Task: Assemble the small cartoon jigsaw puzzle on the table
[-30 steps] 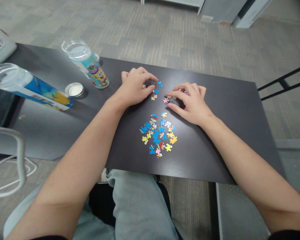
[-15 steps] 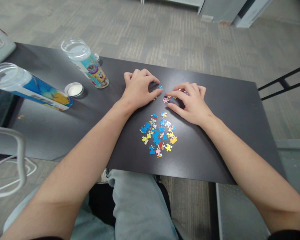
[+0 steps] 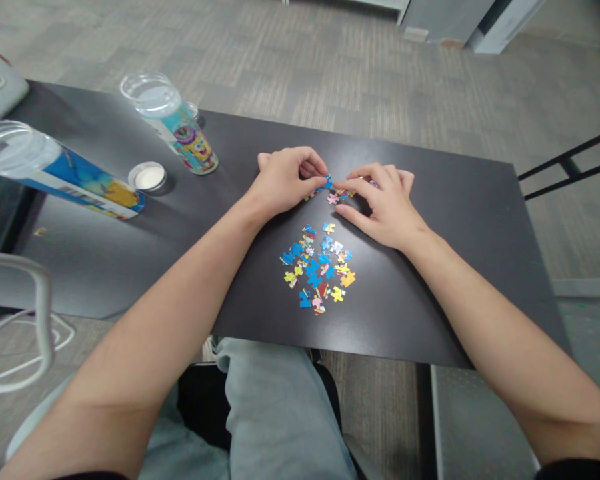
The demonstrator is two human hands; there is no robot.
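Between the fingertips of my left hand [image 3: 289,179] is a blue puzzle piece [image 3: 329,181], pinched by thumb and fingers just above the table. My right hand [image 3: 383,203] rests to its right, thumb and forefinger apart, arched over several puzzle pieces. A pink puzzle piece [image 3: 333,199] lies at the gap between its thumb and forefinger. More colourful pieces under the right fingers are partly hidden. Nearer to me lies a loose pile of puzzle pieces [image 3: 313,268], blue, yellow, pink, red and white.
On the dark table [image 3: 460,267] at the left stand a clear-topped cartoon canister [image 3: 193,143] and a larger blue canister [image 3: 87,180]. A round lid [image 3: 149,177] lies between them. A white curved tube [image 3: 43,313] stands at the near left. A black metal bar [image 3: 570,167] is beyond the right edge.
My left hand has shifted slightly right and closed its thumb and fingers on the blue puzzle piece. The right hand has barely moved.
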